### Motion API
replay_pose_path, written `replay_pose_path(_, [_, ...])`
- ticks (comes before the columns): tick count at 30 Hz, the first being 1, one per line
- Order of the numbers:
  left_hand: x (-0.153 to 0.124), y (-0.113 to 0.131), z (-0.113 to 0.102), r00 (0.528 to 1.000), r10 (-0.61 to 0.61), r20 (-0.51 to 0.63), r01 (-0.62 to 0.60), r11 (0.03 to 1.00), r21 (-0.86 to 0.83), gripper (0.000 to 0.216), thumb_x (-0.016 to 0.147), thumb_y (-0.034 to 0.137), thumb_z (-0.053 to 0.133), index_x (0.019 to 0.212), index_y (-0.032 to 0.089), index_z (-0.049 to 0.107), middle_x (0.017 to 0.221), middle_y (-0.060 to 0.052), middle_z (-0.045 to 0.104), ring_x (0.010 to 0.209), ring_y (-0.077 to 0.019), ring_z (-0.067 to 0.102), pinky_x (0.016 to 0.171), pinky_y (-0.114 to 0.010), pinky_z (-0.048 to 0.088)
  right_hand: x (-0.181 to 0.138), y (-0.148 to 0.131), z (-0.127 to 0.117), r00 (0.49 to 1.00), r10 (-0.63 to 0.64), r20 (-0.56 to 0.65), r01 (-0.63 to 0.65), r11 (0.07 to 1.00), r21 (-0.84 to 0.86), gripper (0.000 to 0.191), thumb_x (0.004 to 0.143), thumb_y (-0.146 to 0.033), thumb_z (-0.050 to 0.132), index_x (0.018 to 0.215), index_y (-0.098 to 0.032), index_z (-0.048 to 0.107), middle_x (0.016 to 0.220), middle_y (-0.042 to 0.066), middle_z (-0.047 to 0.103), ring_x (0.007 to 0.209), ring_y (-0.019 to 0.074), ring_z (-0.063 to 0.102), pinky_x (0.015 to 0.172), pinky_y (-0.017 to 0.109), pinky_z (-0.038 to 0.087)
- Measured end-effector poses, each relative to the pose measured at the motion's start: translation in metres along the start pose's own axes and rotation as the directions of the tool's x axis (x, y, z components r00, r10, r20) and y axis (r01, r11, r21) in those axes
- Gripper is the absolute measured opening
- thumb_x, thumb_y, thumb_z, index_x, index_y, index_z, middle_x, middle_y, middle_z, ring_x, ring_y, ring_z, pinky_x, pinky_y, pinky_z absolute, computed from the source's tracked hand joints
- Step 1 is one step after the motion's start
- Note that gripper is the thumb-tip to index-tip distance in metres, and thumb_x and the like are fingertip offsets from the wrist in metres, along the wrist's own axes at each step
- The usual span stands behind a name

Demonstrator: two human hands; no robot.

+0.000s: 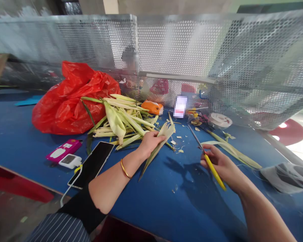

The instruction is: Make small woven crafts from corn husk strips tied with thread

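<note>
Pinching a pale husk [168, 132] in the left hand [151, 144], over the blue table [166, 205], just right of the husk pile [114, 121]; grasping a yellow-handled tool [214, 172] in the right hand [221, 160], aimed away from the body. Cannot tell from this angle whether scissors or a single shaft. Judging by the layout: hold the husk flat and taut, approach along the grain, stay clear of the pinch, work in short strokes.

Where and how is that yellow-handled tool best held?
Probably by its yellow handle, coming from the person's right: the handle slants back toward that side, while the thin metal shaft points away. The right hand holds it near where the two meet.
</note>
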State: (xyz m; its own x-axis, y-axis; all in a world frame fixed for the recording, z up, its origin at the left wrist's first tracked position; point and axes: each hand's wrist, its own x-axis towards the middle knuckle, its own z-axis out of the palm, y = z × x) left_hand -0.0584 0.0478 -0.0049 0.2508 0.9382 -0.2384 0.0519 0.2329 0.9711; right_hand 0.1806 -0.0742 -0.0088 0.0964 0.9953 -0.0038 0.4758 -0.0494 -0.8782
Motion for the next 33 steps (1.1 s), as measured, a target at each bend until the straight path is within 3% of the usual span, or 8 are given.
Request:
replay_pose_path(5, [-0.003, -0.001, 0.002, 0.995, -0.043, 0.093, 0.040, 0.999, 0.029, 0.012, 0.070, 0.024, 0.072, 0.077, 0.015, 0.071, 0.057, 0.001, 0.063, 0.046, -0.0115, 0.050, 0.047, -0.024, 0.035, -0.008, -0.015, 0.005, 0.985, 0.018, 0.170, -0.011, 0.999, -0.040, 0.063, 0.065, -0.050, 0.074, 0.118, -0.023, 0.052, 0.072, -0.005, 0.047, 0.062, 0.0137, 0.043, 0.057, 0.026, 0.039])
replay_pose_path(13, [-0.014, -0.001, 0.009, 0.963, -0.093, 0.253, 0.070, 0.993, 0.099, 0.011, 0.068, 0.024, 0.072, 0.068, 0.014, 0.070, 0.058, -0.001, 0.063, 0.049, -0.0109, 0.051, 0.050, -0.023, 0.036, -0.006, -0.014, 0.008, 0.981, 0.026, 0.192, -0.017, 0.999, -0.048, 0.059, 0.067, -0.049, 0.075, 0.117, -0.022, 0.059, 0.072, -0.004, 0.047, 0.065, 0.0145, 0.043, 0.059, 0.026, 0.039])
replay_pose_path(26, [-0.012, -0.001, 0.007, 0.941, -0.151, 0.304, 0.132, 0.988, 0.084, 0.016, 0.063, 0.028, 0.077, 0.067, 0.013, 0.072, 0.061, -0.003, 0.066, 0.049, -0.0105, 0.052, 0.049, -0.023, 0.038, -0.005, -0.015, 0.008, 0.970, 0.053, 0.237, -0.063, 0.997, 0.035, 0.060, 0.067, -0.056, 0.073, 0.113, -0.019, 0.067, 0.066, -0.004, 0.046, 0.059, 0.0118, 0.039, 0.054, 0.025, 0.034])
replay_pose_path(33, [-0.007, -0.005, 0.006, 0.926, -0.135, 0.354, 0.112, 0.990, 0.085, 0.012, 0.065, 0.024, 0.075, 0.068, 0.012, 0.072, 0.059, -0.003, 0.064, 0.046, -0.0087, 0.049, 0.046, -0.022, 0.037, -0.011, -0.018, 0.005, 0.949, -0.034, 0.313, 0.049, 0.998, -0.041, 0.072, 0.069, -0.061, 0.071, 0.126, -0.020, 0.057, 0.073, -0.002, 0.049, 0.065, 0.0147, 0.042, 0.057, 0.026, 0.037])
